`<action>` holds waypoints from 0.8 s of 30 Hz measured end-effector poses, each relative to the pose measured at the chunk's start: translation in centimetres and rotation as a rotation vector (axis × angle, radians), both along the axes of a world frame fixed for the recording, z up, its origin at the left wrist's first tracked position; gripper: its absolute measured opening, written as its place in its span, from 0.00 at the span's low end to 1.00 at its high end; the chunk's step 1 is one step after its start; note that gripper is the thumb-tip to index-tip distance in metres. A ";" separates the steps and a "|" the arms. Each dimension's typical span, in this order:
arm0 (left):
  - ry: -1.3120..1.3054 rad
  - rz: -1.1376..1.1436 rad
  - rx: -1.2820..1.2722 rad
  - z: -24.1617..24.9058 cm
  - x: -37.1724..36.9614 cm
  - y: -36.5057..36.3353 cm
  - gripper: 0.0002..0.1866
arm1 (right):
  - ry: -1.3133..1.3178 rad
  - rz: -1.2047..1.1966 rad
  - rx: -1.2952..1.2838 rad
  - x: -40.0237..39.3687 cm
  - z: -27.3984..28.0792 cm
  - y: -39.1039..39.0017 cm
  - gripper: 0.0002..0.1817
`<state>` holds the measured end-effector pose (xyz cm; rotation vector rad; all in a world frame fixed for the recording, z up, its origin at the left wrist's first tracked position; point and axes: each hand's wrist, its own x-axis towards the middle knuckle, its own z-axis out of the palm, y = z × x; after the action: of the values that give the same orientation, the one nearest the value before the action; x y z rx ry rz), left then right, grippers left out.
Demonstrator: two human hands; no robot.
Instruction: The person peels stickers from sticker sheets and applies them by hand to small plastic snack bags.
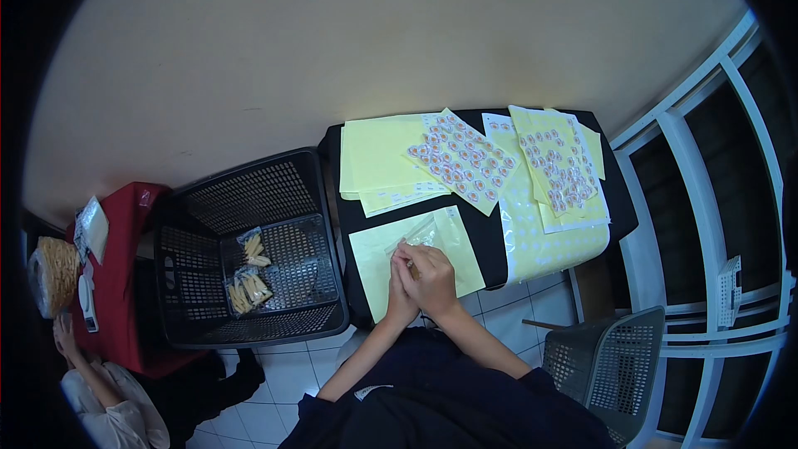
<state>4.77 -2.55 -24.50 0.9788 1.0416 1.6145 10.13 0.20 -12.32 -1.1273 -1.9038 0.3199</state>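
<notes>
My left hand [401, 289] and my right hand [435, 278] are close together over a yellow sheet [370, 254] at the table's front edge. The fingers of both are closed at the near edge of a clear plastic bag [432, 230], which lies partly flat on that sheet. Something yellowish shows between the hands, mostly hidden by the fingers. Just beyond, a sheet of round stickers [465, 162] with orange centres lies across plain yellow sheets [382, 154].
More sticker sheets [561, 170] are piled at the table's right. On the left stands a black basket [249, 337] with packed bags of pale yellow sticks [249, 291]. Beyond it, a person's hand [65, 334] rests by a red-covered table [125, 283]. A grey chair [619, 366] stands at right.
</notes>
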 end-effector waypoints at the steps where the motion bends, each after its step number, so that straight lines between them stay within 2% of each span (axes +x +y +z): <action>1: 0.012 -0.001 -0.003 0.1 -0.1 -0.1 0.34 | -0.008 -0.010 -0.011 0.0 0.1 -0.1 0.09; 5: 0.062 -0.006 -0.014 0.8 -0.2 0.1 0.34 | -0.018 -0.005 -0.039 0.0 0.3 -0.4 0.11; 13: 0.158 -0.023 -0.029 2.0 -0.4 -0.3 0.33 | -0.126 0.019 0.125 0.2 0.4 -1.0 0.12; 16: 0.197 -0.029 -0.035 2.4 -0.6 -0.4 0.33 | -0.120 -0.086 0.049 0.4 1.2 -1.0 0.12; 20: 0.247 -0.041 -0.037 3.0 -0.7 -0.4 0.33 | -0.137 -0.088 0.055 0.5 0.7 -1.1 0.11; 24: 0.301 -0.057 -0.035 3.7 -1.1 -0.5 0.33 | -0.146 0.034 0.095 0.8 0.1 -1.0 0.11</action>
<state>3.72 -3.07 -20.84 1.2426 1.2271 1.4251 10.90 -0.83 -12.24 -1.0808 -2.0453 0.1671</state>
